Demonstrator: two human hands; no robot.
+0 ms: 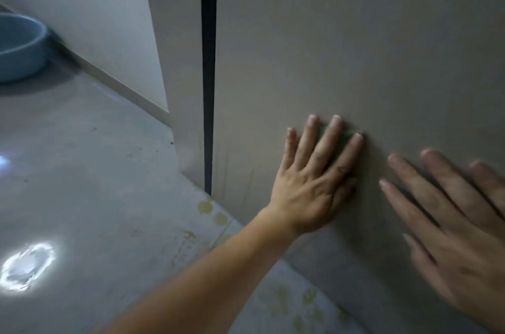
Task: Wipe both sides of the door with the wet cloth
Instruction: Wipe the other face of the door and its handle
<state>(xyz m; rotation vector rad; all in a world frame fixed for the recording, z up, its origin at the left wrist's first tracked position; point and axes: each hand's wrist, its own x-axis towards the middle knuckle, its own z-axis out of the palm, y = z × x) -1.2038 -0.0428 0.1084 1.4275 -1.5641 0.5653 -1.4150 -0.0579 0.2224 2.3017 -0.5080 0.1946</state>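
The beige door [355, 47] fills the right of the head view, its lower part near the floor. My left hand [314, 178] lies flat against it with fingers spread, pressing a greenish cloth [332, 148] that shows only between the fingers. My right hand [459, 224] is flat on the door at the right, fingers straight, holding nothing; it is blurred. A dark vertical gap [209, 74] runs along the door's left edge.
A light blue basin [19, 47] stands on the grey floor [95, 197] at the far left by the wall. Yellowish stains [213, 210] mark the floor along the door's foot. A bright light reflection [27, 265] shines on the floor at lower left.
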